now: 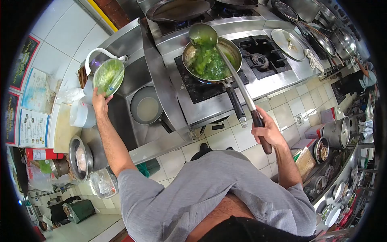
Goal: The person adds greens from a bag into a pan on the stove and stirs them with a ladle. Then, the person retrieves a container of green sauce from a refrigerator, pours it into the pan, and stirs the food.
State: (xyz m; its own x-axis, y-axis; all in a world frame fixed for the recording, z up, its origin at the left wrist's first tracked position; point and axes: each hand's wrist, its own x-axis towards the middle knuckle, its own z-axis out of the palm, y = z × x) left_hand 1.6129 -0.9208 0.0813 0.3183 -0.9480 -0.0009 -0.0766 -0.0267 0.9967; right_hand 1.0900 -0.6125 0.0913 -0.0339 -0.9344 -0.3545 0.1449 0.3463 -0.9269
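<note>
My left hand [100,101] holds a plate of greens [109,76] by its lower edge, tilted above the left side of the sink. Fingers of my right hand [267,128] are wrapped round the dark handle of a long ladle [204,34]. The ladle's bowl, with green food in it, is over the far left rim of a frying pan [238,49]. Chopped greens [211,64] lie in that pan, which sits on the left front burner with its black handle pointing toward me.
A second pan [146,105] with cloudy liquid rests in the sink [131,80]. Right of the greens is an unused burner [259,60], then a round lid [288,43]. A metal bowl [80,158] stands at left. Another person [367,76] is at far right.
</note>
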